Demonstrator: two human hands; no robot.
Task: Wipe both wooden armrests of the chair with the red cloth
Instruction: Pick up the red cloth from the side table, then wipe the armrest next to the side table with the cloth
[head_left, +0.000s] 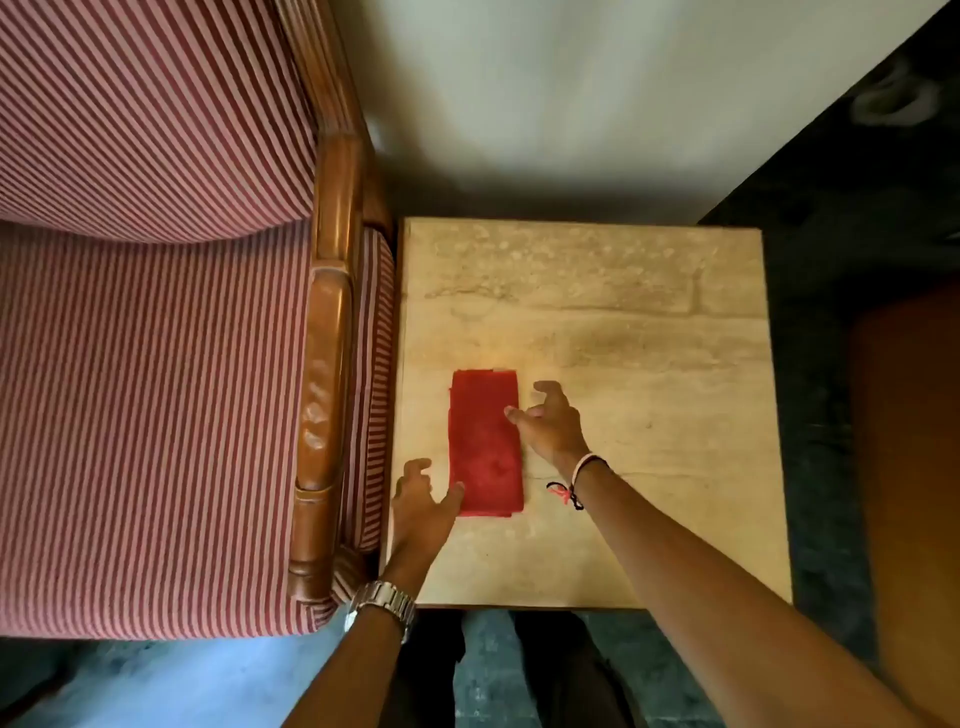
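Looking down from head height, we see the red cloth (485, 441) lying folded into a long flat rectangle on the pale stone-patterned counter (649, 338), toward its near-left part. Our two hands flank it. The left hand (421, 501), a metal watch (384, 605) on its wrist, rests at the cloth's near-left corner with fingers spread and the thumb touching the cloth's edge; it grips nothing. The right hand (550, 421) sits at the cloth's right side, fingers splayed and curled, a fingertip touching the right edge; it too holds nothing (a thread bracelet (579, 475) circles that wrist).

Just beside the counter on the left stands the chair (156, 364), upholstered in red and pale stripes. Its wooden armrest (322, 384) runs along the side nearest the counter, glossy and brown, with a turned post at the near end. We cannot see the other armrest here. Dark floor (810, 467) surrounds the counter.
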